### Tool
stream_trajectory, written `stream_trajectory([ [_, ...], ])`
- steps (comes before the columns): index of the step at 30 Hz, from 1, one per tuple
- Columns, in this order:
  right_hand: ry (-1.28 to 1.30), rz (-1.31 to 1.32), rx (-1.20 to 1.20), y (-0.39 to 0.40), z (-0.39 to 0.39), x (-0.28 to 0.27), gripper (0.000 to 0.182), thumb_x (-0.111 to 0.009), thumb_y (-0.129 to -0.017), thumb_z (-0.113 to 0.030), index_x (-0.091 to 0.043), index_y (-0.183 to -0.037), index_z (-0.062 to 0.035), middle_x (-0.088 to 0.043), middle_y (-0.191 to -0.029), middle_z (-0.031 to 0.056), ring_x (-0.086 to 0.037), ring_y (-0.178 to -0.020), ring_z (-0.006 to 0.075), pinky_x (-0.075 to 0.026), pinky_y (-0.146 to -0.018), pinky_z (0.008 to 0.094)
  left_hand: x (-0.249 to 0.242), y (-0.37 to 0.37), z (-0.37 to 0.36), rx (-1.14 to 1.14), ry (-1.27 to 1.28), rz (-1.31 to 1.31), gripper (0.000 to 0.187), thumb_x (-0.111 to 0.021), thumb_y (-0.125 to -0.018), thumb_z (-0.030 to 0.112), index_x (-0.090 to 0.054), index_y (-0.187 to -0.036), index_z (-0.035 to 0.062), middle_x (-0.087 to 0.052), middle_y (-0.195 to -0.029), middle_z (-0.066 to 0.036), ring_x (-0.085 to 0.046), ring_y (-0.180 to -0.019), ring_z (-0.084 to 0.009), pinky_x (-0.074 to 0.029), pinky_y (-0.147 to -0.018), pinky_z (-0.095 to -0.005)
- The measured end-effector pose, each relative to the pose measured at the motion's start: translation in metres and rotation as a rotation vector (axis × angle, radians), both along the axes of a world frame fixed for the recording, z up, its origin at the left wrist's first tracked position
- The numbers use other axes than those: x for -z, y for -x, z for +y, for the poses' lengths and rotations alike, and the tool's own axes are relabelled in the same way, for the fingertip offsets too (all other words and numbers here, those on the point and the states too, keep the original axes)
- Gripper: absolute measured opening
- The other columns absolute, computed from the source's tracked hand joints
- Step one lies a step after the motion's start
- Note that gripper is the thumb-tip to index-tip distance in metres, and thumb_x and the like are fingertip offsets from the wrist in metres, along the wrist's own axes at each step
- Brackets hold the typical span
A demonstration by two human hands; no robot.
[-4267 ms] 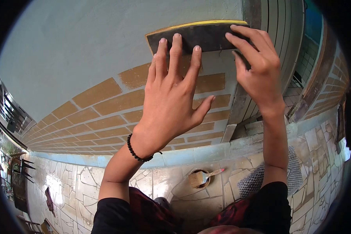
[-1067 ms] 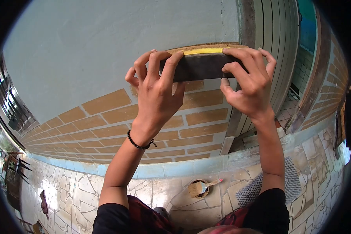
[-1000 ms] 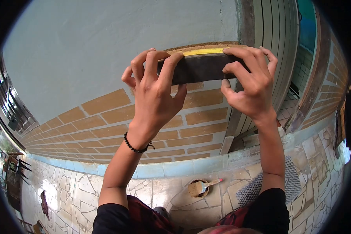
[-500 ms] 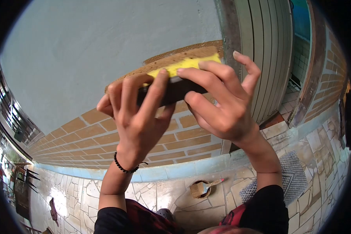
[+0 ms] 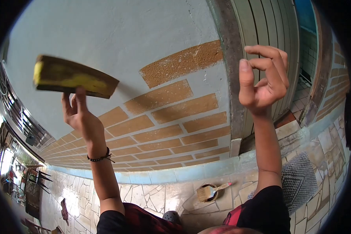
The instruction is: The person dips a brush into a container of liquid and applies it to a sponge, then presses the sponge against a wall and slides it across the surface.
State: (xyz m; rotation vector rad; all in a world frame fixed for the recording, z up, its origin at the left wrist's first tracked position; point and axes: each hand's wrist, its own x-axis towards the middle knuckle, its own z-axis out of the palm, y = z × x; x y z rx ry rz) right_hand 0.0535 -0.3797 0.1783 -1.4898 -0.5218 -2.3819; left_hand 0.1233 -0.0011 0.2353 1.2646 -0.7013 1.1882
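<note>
My left hand [image 5: 81, 115] is raised at the left, fingers closed on the lower edge of a long sponge block [image 5: 74, 77]. Yellow foam shows on the block, smeared with brown paint, and a dark layer runs along it. It is tilted and held off the wall, slightly blurred. On the grey wall [image 5: 105, 35], rows of brown painted brick shapes [image 5: 185, 109] spread below and right of the block. The topmost brick print [image 5: 182, 63] has a rough, speckled texture. My right hand [image 5: 267, 80] is lifted before the door, holding nothing, its bent fingers apart.
A paint pot [image 5: 210, 199] with a brush [image 5: 207, 192] laid across it stands on the stone floor [image 5: 144, 195]. A patterned mat [image 5: 299, 181] lies to the right. The slatted door [image 5: 263, 23] and its frame border the wall; window bars [image 5: 21, 113] are at far left.
The sponge block has come away from the wall and swung left in my left hand. My right hand has let go and moved right. The textured brick print is now uncovered.
</note>
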Motion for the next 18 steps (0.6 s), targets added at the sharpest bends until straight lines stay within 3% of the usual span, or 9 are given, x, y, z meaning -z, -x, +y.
stream_trajectory([
  [3,0.005,0.041,-0.086,-0.004,0.007,0.006,0.014,-0.073,-0.079,-0.012,-0.065,-0.070,-0.0063,-0.075,-0.086,0.0080,-0.062,-0.083,0.0230,-0.042,-0.080,0.0349,-0.009,-0.003,0.009,0.295,0.164,-0.009,0.040,-0.069,-0.105,0.025,-0.059,-0.138,0.0042,-0.060,-0.132,-0.006,-0.057,-0.118,-0.0201,-0.044,-0.112,-0.0432],
  [6,0.053,0.060,-0.107,-0.010,0.016,0.011,0.013,-0.072,-0.077,-0.009,-0.062,-0.070,-0.0058,-0.074,-0.085,0.0083,-0.062,-0.080,0.0233,-0.042,-0.080,0.0353,-0.014,-0.005,0.009,0.387,0.258,-0.038,0.043,-0.070,-0.104,0.031,-0.058,-0.138,0.0065,-0.059,-0.133,-0.005,-0.053,-0.123,-0.0203,-0.042,-0.114,-0.0450],
  [9,0.112,0.077,-0.124,-0.017,0.027,0.019,0.012,-0.072,-0.074,-0.007,-0.060,-0.070,-0.0063,-0.074,-0.086,0.0075,-0.062,-0.079,0.0234,-0.042,-0.080,0.0357,-0.019,-0.003,0.007,0.247,0.300,-0.085,0.047,-0.073,-0.102,0.032,-0.059,-0.137,0.0031,-0.063,-0.123,-0.004,-0.059,-0.118,-0.0184,-0.043,-0.110,-0.0426],
  [12,0.133,0.104,-0.118,-0.025,0.036,0.025,0.013,-0.072,-0.074,-0.007,-0.060,-0.070,-0.0064,-0.074,-0.086,0.0068,-0.062,-0.079,0.0236,-0.042,-0.081,0.0356,-0.021,-0.004,0.020,0.056,0.159,-0.209,0.047,-0.075,-0.101,0.026,-0.059,-0.138,0.0011,-0.061,-0.127,-0.005,-0.060,-0.116,-0.0176,-0.044,-0.110,-0.0400],
  [13,0.140,0.113,-0.127,-0.026,0.039,0.027,0.012,-0.072,-0.074,-0.007,-0.060,-0.070,-0.0065,-0.074,-0.085,0.0066,-0.062,-0.079,0.0236,-0.042,-0.081,0.0357,-0.021,0.001,0.021,0.013,0.128,-0.238,0.051,-0.079,-0.097,0.014,-0.058,-0.140,-0.0018,-0.060,-0.127,-0.007,-0.062,-0.114,-0.0175,-0.047,-0.105,-0.0366],
  [16,0.144,0.123,-0.146,-0.031,0.044,0.028,0.013,-0.072,-0.074,-0.007,-0.061,-0.070,-0.0068,-0.074,-0.085,0.0062,-0.062,-0.079,0.0234,-0.042,-0.082,0.0360,-0.018,0.007,0.031,-0.298,-0.152,-0.331,0.059,-0.083,-0.091,0.006,-0.058,-0.143,-0.0042,-0.059,-0.126,-0.008,-0.064,-0.112,-0.0178,-0.050,-0.101,-0.0342],
  [17,0.142,0.120,-0.152,-0.033,0.047,0.027,0.013,-0.073,-0.075,-0.007,-0.061,-0.070,-0.0070,-0.073,-0.085,0.0059,-0.062,-0.079,0.0233,-0.042,-0.082,0.0362,-0.019,0.009,0.034,-0.484,-0.257,-0.397,0.069,-0.088,-0.082,0.004,-0.061,-0.145,0.0007,-0.059,-0.128,-0.010,-0.063,-0.116,-0.0206,-0.052,-0.100,-0.0364],
  [18,0.141,0.116,-0.157,-0.033,0.049,0.026,0.013,-0.073,-0.075,-0.007,-0.061,-0.069,-0.0072,-0.073,-0.084,0.0057,-0.062,-0.079,0.0232,-0.042,-0.082,0.0364,-0.018,0.013,0.035,-0.587,-0.350,-0.421,0.070,-0.090,-0.080,0.005,-0.062,-0.144,0.0028,-0.058,-0.128,-0.010,-0.062,-0.117,-0.0217,-0.052,-0.101,-0.0369],
])
